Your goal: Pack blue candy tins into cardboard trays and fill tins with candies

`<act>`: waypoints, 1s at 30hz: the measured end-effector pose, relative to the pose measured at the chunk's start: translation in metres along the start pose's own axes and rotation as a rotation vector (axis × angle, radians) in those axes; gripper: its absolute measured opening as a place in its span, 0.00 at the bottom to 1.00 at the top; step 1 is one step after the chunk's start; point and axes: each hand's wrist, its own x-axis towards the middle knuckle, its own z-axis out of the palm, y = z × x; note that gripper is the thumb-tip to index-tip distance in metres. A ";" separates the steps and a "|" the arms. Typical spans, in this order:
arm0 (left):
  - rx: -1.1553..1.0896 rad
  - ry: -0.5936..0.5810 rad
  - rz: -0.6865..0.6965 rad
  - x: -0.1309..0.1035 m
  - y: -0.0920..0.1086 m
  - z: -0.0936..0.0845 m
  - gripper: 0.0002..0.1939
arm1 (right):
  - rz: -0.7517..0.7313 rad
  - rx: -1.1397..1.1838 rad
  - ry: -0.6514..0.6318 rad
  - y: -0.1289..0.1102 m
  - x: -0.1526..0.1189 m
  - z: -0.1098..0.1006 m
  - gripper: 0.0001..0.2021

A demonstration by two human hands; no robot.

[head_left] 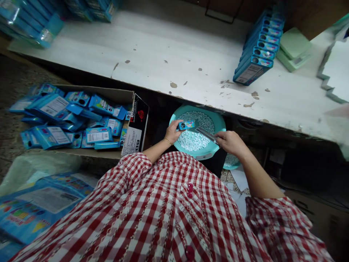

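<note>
My left hand (pixel 172 132) is closed around a small blue printed box (pixel 187 125) with a dark round opening at one end. That box is held over a turquoise basin (pixel 209 155) full of small white pieces (pixel 192 141) that look like candies or tablets. In my right hand (pixel 229 141) is a long, narrow grey metal strip (pixel 205 134), gripped by its near end. Its far end reaches over the white pieces, close to the right of the box; whether it touches them I cannot tell.
On the left, a cardboard carton (pixel 135 125) holds several blue boxes (pixel 56 105). A row of blue boxes (pixel 256 54) and a pale green container (pixel 294 47) stand on the chipped white table (pixel 163 51). Blue plastic packaging (pixel 46 203) lies at lower left.
</note>
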 end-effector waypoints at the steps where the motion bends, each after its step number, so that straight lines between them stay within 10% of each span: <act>1: -0.012 0.010 -0.006 0.000 0.001 -0.003 0.18 | 0.034 0.028 -0.001 0.007 0.003 0.013 0.16; 8: -0.110 -0.013 0.071 0.006 0.030 -0.017 0.19 | -0.254 0.135 0.411 -0.017 0.034 0.057 0.29; 12: -0.202 -0.032 0.194 0.020 0.068 -0.019 0.27 | -0.457 0.085 0.480 -0.029 0.036 0.006 0.26; 17: -0.229 0.225 0.154 0.039 0.084 -0.054 0.34 | -0.257 0.070 0.690 0.022 0.041 -0.078 0.22; 21: -0.082 0.487 0.011 0.037 0.036 -0.109 0.19 | 0.045 0.096 0.843 0.082 0.073 -0.111 0.24; 25: 0.126 0.673 -0.218 0.019 -0.039 -0.170 0.12 | -0.126 0.131 1.063 0.109 0.093 -0.097 0.22; 30: 0.438 0.393 -0.679 0.001 -0.099 -0.214 0.32 | -0.203 0.074 1.290 0.085 0.078 -0.041 0.23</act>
